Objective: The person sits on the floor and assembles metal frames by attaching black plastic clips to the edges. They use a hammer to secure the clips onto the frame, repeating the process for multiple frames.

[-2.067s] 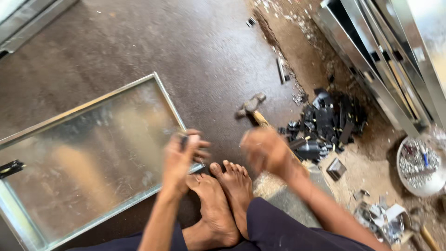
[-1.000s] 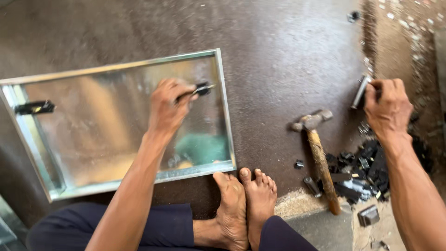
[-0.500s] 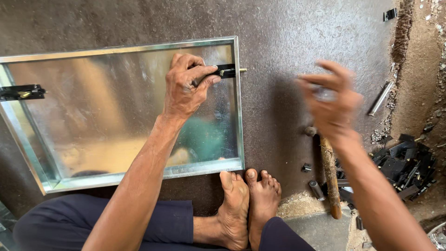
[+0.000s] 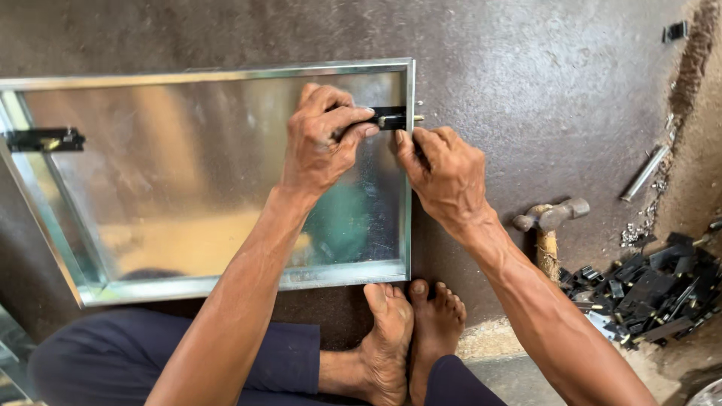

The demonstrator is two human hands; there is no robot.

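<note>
A shallow shiny sheet-metal tray (image 4: 226, 75) with folded rims lies flat on the dark floor in front of me. My left hand (image 4: 323, 143) pinches a small black latch piece (image 4: 391, 119) against the inside of the tray's right rim, near the top corner. My right hand (image 4: 444, 177) rests on that same rim just right of the latch, fingers curled on the edge and touching the latch's end. A second black latch (image 4: 43, 139) sits on the tray's left rim. My bare feet (image 4: 410, 331) lie below the tray's lower right corner.
A hammer (image 4: 549, 222) with a wooden handle lies on the floor to the right. Beyond it is a heap of black metal parts (image 4: 647, 293). A thin metal rod (image 4: 645, 173) lies near the right side, by a strip of rougher ground.
My right hand has come in from the right and settled on the tray's right rim beside the latch. My left hand keeps the latch piece at the same corner. The view has shifted closer.
</note>
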